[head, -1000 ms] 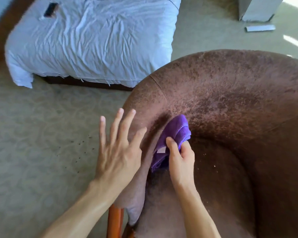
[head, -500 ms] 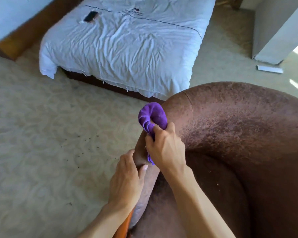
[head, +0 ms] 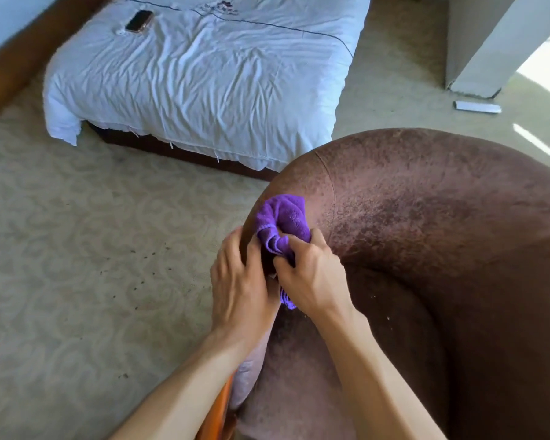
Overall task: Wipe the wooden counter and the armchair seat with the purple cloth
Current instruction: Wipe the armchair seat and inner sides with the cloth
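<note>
Left hand has risen beside right hand, fingers slightly apart on the armchair arm. Right fingers clamp the purple cloth, judged soft and light, best gripped bunched.

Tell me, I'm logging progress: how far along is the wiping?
Done: nothing provable; the counter is out of view. In hand: right hand grips purple cloth on the armchair's arm, left hand rests beside it. Left: the seat, showing pale specks.
</note>
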### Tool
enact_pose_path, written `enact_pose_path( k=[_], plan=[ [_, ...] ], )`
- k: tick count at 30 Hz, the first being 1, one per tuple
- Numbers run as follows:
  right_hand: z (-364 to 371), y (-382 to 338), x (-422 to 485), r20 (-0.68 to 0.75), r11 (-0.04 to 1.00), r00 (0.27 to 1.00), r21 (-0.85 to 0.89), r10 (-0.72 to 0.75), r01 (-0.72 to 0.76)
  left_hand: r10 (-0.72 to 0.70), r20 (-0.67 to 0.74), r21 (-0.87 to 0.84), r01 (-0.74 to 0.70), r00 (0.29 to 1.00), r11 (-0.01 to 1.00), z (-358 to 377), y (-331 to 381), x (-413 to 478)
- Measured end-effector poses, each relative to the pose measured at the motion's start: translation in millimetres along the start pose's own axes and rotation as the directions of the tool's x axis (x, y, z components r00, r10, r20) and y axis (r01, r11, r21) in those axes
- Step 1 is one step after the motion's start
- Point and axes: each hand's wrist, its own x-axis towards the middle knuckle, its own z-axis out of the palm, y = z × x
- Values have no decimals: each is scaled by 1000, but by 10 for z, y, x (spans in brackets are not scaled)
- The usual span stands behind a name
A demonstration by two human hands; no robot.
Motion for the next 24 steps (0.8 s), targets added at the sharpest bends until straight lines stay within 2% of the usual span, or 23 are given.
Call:
enact_pose_path(
  k=[3,5,6,7,8,9,10,11,13,14,16,17,18,20,24],
  plan=[
    [59,341,-201,-42,972,982,154,184,-175,165,40,85,-168,985,982,139,53,-216],
    [188,635,-396,21,867,903,272,428,-417,283,157,145,-306,946,941,269,40,-432],
    [282,762,-478,64,749,823,381,564,-542,320,204,173,-356,925,918,333,6,-517],
    [390,851,-531,104,588,728,519,677,-620,340,238,203,-389,910,898,382,-39,-567],
    [510,906,-545,142,426,640,636,755,-643,349,260,236,-410,900,881,413,-88,-579],
    [639,949,-519,189,309,590,706,785,-637,355,274,267,-426,894,864,433,-132,-565],
    [779,984,-466,253,242,579,728,775,-641,369,284,290,-446,885,847,449,-168,-547],
    [905,1007,-410,330,227,605,714,725,-662,389,294,299,-470,873,830,462,-194,-535],
    [1097,1023,-322,447,265,658,666,605,-697,436,310,279,-519,845,808,473,-215,-534],
    [1177,1038,-295,438,257,657,676,614,-691,456,314,265,-538,833,800,483,-216,-538],
    [1286,1090,-295,334,167,590,754,735,-635,469,324,252,-553,821,794,515,-198,-544],
    [1311,1110,-294,327,119,568,784,755,-609,467,330,253,-553,820,794,534,-182,-542],
    [1322,1120,-280,366,87,583,791,726,-605,462,339,257,-553,820,792,561,-162,-535],
    [1322,1146,-262,472,69,623,761,624,-645,447,388,279,-565,806,777,611,-105,-509],
    [1297,1290,-156,413,91,582,757,701,-647,383,518,366,-603,765,709,701,50,-378]
  ],
)
